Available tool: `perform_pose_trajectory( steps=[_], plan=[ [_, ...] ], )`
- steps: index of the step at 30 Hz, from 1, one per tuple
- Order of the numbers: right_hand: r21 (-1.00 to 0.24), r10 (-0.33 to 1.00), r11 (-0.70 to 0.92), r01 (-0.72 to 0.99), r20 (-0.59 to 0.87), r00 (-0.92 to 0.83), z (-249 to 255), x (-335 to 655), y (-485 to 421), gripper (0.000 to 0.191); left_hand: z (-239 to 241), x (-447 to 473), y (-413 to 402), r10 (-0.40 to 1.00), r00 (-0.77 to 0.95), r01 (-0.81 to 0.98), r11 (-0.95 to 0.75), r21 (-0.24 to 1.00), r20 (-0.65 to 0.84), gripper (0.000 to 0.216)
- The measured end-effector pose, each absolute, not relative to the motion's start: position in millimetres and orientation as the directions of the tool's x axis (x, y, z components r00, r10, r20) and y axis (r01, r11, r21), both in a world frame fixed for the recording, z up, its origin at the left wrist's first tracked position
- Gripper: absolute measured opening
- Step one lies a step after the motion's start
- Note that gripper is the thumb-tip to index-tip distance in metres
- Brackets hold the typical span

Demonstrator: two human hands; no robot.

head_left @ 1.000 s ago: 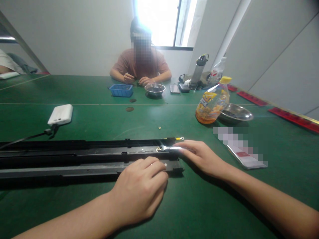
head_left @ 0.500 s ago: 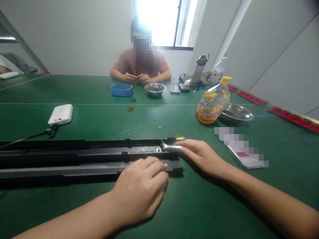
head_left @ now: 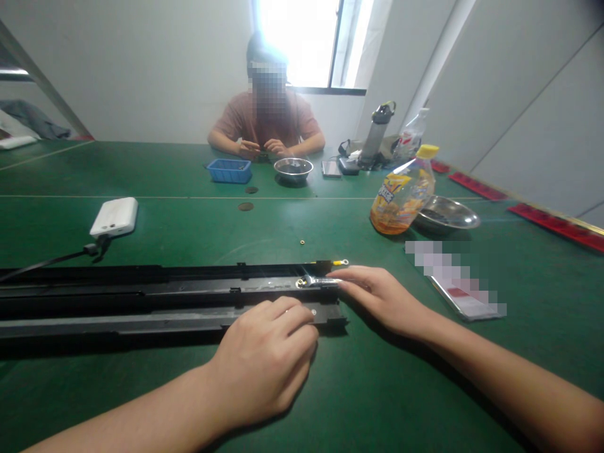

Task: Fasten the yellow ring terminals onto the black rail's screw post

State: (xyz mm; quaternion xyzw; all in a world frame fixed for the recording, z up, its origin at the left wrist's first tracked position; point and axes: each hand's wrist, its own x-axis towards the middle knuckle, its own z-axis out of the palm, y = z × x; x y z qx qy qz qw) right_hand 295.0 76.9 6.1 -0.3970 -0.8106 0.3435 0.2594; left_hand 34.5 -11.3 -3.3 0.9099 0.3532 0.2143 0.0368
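Two long black rails (head_left: pixel 189 286) lie side by side across the green table, running off to the left. My right hand (head_left: pixel 372 292) pinches a small silver open-end wrench (head_left: pixel 325 282), whose jaw is at a brass nut (head_left: pixel 301 283) in the back rail; whether it sits around the nut I cannot tell. My left hand (head_left: pixel 268 352) is closed over the right part of the front rail, holding it, with the fingertips hidden. A yellow cable with a ring terminal (head_left: pixel 340 262) sticks out at the back rail's right end. Behind it lies a loose brass nut (head_left: pixel 302 242).
A white power bank (head_left: pixel 114 217) with a black cable stands at left. At right are a tilted yellow-capped bottle (head_left: pixel 401 195), a steel bowl (head_left: pixel 465 220) and a phone (head_left: pixel 460 296). Across the table, a person (head_left: pixel 267 123) sits behind a blue basket (head_left: pixel 229 171) and another bowl (head_left: pixel 293 170).
The wrench has turned slightly, its jaw shifting a little beside the nut, with my right hand moving slightly left. My left hand stays put. The other person's hands have moved apart.
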Motion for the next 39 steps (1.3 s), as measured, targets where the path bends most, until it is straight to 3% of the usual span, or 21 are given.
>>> perform_pose_trajectory(
  steps=[39],
  plan=[
    [-0.827,0.829,0.368,0.425,0.085,-0.553,10.9,299.7,83.1,0.03,-3.9,33.7,-11.1,0.666,0.661,0.626,-0.743,0.236,0.345,0.015]
  ],
)
